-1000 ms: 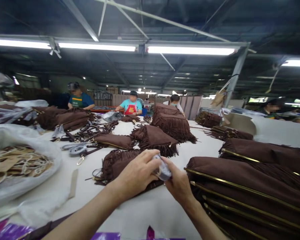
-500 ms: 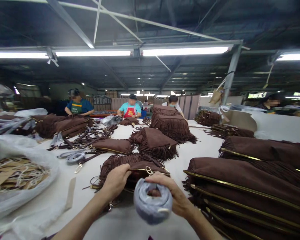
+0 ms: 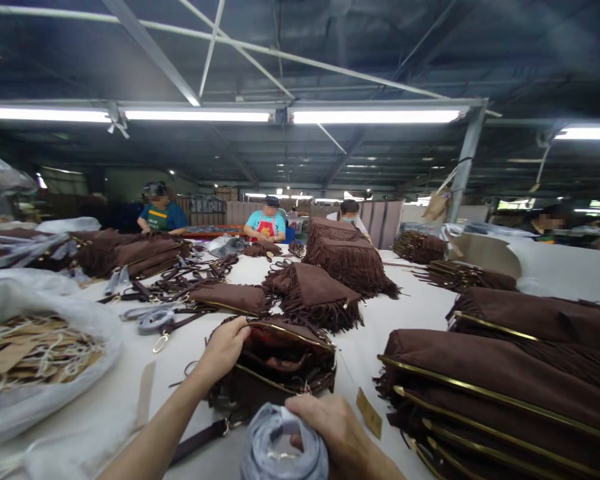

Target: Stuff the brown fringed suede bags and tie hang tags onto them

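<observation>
A dark brown bag [image 3: 280,347] with a gold zip lies in front of me, its mouth gaping so the inside shows. At the bag's left upper edge, the fingers of my left hand [image 3: 226,348] pinch the rim. My right hand [image 3: 333,420] is closed round a coil wrapped in greyish plastic [image 3: 285,443], probably a rolled strap, just in front of the bag. A brown strap with a metal clip [image 3: 200,440] trails on the table below the bag. To the right of my right hand lies a brown paper tag [image 3: 369,412].
Brown zipped bags [image 3: 490,373] are stacked at the right. A plastic sack of paper tags [image 3: 25,353] stands at the left. Fringed bags [image 3: 320,293] and another wrapped coil [image 3: 155,319] lie farther back. Several people work across the table [image 3: 415,300].
The bag's mouth has been pulled wide, showing the inside. My right hand and the wrapped coil have moved down toward me. A paper tag now shows beside the bag.
</observation>
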`<state>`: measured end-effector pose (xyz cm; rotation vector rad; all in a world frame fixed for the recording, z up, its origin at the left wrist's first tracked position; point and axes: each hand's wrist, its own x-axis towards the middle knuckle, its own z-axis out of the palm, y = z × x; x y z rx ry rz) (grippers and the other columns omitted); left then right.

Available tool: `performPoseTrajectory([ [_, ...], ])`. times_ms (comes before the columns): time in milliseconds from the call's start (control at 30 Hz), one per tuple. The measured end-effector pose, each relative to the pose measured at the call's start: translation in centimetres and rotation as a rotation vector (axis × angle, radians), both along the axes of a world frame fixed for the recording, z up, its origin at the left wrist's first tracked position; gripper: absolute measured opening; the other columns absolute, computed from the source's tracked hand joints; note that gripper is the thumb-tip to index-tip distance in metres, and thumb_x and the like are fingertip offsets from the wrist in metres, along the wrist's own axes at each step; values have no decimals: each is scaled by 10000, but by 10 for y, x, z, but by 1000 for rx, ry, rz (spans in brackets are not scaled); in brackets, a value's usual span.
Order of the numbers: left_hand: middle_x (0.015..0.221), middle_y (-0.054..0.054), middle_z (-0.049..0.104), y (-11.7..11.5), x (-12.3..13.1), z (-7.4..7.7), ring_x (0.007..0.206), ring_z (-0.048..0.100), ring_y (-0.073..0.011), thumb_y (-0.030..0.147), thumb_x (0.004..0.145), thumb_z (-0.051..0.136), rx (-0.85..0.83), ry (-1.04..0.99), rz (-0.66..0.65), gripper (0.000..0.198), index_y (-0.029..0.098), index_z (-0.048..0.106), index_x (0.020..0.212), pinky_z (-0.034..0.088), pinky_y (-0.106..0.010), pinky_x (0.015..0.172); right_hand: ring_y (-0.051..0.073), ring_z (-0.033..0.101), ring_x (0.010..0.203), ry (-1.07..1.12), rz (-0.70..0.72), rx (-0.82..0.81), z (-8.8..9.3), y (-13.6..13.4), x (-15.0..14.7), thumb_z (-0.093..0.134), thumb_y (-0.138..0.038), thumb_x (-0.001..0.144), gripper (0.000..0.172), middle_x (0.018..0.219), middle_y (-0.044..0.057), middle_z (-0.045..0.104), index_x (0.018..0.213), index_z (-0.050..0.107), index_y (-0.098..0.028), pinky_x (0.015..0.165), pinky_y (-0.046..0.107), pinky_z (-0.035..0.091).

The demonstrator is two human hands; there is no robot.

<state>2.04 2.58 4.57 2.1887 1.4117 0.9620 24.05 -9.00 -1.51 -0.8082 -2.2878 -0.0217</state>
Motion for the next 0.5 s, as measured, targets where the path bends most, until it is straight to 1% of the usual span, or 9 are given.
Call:
performPoseTrajectory([
  [100, 698, 5, 584, -4, -2, 3, 731, 533, -184, 291, 820, 421, 3, -22, -39, 198, 216, 493, 651, 393, -256, 687, 217, 641, 717, -69, -206, -36, -2, 6, -3, 457, -210, 866, 291, 872, 82, 681, 1140, 549, -182, 594, 282, 423],
  [167, 682, 11, 575, -9, -2, 2, 712, 522, -179, 316, 817, 437, -17, -45, -95, 209, 215, 500, 645, 392, -254, 672, 211, 643, 751, -69, -316, -130, 1, 9, -3, 473, -135, 788, 342, 900, 68, 680, 1108, 575, -203, 620, 265, 427],
  [233, 686, 14, 575, -14, -2, 0, 703, 514, -174, 336, 819, 439, -46, -68, -159, 220, 213, 513, 654, 393, -250, 662, 199, 648, 795, -29, -375, -250, 4, 11, -2, 470, -83, 731, 384, 904, 37, 691, 1059, 598, -235, 655, 243, 427],
  [267, 688, 16, 573, -16, -2, -1, 698, 510, -171, 346, 821, 437, -60, -70, -180, 225, 212, 517, 659, 392, -247, 656, 196, 649, 811, -8, -377, -305, 6, 11, -1, 468, -74, 719, 393, 899, 25, 699, 1044, 607, -246, 672, 237, 426],
  [333, 689, 19, 560, -19, -2, -2, 691, 499, -168, 364, 824, 433, -77, -54, -193, 235, 210, 515, 666, 387, -244, 645, 191, 651, 816, 36, -307, -415, 7, 11, -1, 471, -82, 716, 372, 887, 8, 710, 1010, 623, -252, 688, 233, 427],
  [400, 687, 21, 541, -19, -4, -2, 690, 490, -164, 375, 821, 427, -86, -38, -193, 240, 207, 504, 667, 382, -243, 641, 182, 648, 802, 95, -158, -510, 7, 9, -4, 480, -116, 737, 315, 882, 1, 712, 980, 635, -242, 692, 231, 430],
  [467, 698, 23, 533, -19, -6, -1, 698, 489, -161, 374, 817, 419, -105, -47, -218, 233, 204, 504, 683, 384, -241, 646, 176, 639, 796, 174, -36, -532, 6, 8, -9, 491, -164, 773, 256, 887, 9, 704, 970, 644, -221, 703, 233, 434],
  [500, 707, 24, 534, -19, -7, -1, 702, 490, -159, 372, 814, 415, -119, -59, -236, 228, 202, 509, 696, 385, -240, 648, 176, 633, 800, 211, -7, -514, 5, 7, -12, 496, -192, 793, 236, 891, 18, 696, 973, 647, -208, 711, 237, 435],
])
